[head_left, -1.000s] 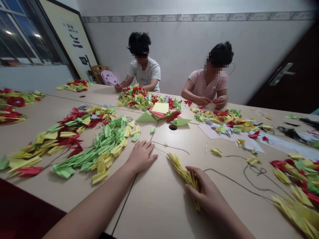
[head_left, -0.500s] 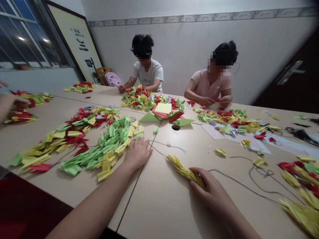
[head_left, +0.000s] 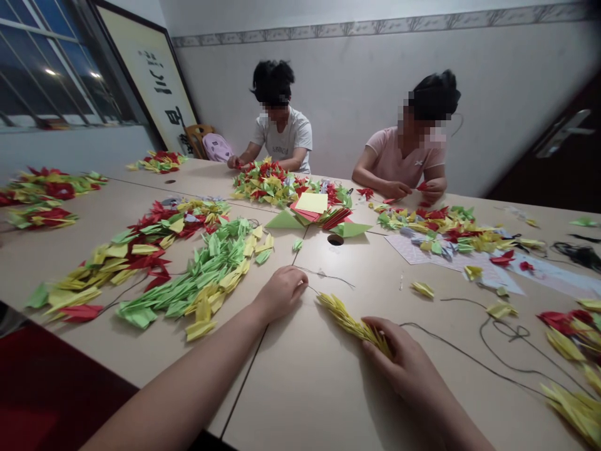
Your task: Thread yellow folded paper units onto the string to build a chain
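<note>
The yellow strand [head_left: 345, 318], a tight row of folded paper pieces, lies aslant on the bench [head_left: 291, 401] in front of the wearer, its far tip pointing toward the left hand [head_left: 282, 293]. The right hand [head_left: 399, 357] grasps the near end, fingers on one side and thumb on the other. The left hand, low over the bench, has its thumb and forefinger pinched on the thin cord [head_left: 313, 289] that runs from the strand's far tip. A dark string [head_left: 462, 358] trails from beside the right hand toward a yellow bunch [head_left: 575, 413] at the right edge.

Left of the left hand lies a green strand [head_left: 213, 269], with yellow pieces [head_left: 201, 316] along its near side. Beyond it is a mixed strand [head_left: 141, 250] of red, yellow and green. A small green piece [head_left: 297, 245] sits alone past the left hand; a loose yellow piece [head_left: 422, 289] lies beyond the right.

Farther across are a paper stack [head_left: 312, 202] topped by a yellow sheet, a round hole [head_left: 335, 240] just before it, and a colourful heap [head_left: 267, 181] behind. Two people sit there, one in a white shirt [head_left: 288, 138], the other in a pink shirt [head_left: 399, 156].
</note>
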Demonstrator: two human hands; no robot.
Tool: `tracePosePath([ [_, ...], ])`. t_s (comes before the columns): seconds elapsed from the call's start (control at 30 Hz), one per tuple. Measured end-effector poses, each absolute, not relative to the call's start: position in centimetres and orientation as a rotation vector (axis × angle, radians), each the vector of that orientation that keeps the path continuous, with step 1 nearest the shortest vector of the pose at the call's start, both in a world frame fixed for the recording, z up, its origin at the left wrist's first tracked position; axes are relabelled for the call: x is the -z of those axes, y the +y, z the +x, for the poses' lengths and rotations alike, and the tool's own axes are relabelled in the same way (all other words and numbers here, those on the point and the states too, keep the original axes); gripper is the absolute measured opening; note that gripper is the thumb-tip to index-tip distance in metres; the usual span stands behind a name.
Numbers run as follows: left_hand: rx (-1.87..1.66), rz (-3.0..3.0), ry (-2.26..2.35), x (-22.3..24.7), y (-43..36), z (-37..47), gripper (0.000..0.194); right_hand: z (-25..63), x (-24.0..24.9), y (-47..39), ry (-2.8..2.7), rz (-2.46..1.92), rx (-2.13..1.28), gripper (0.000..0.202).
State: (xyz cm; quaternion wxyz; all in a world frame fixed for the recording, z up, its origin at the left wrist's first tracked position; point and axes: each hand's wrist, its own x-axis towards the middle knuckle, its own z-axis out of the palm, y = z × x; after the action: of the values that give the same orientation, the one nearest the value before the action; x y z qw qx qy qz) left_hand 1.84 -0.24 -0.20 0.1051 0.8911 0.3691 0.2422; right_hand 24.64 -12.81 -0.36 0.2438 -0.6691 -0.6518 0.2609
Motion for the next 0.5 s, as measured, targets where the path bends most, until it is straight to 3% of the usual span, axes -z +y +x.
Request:
tracePosePath([
  [0.1, -0.643, 2.627, 1.002, 0.11, -0.32, 1.96, 0.023, 24.59, 0.36, -12.82, -1.775, -1.819, -0.706, 0.03],
  [0.2, -0.601, 2.688, 0.997, 0.27, -0.23, 2.16, 0.013, 24.54, 0.35, -12.85, -1.772, -1.805, -0.693, 0.03],
  [0.5, -0.631, 2.589, 1.105, -0.02, -0.41, 1.91, 0.013, 24.63, 0.34, -12.77, -1.795, -1.814, -0.677, 0.031],
])
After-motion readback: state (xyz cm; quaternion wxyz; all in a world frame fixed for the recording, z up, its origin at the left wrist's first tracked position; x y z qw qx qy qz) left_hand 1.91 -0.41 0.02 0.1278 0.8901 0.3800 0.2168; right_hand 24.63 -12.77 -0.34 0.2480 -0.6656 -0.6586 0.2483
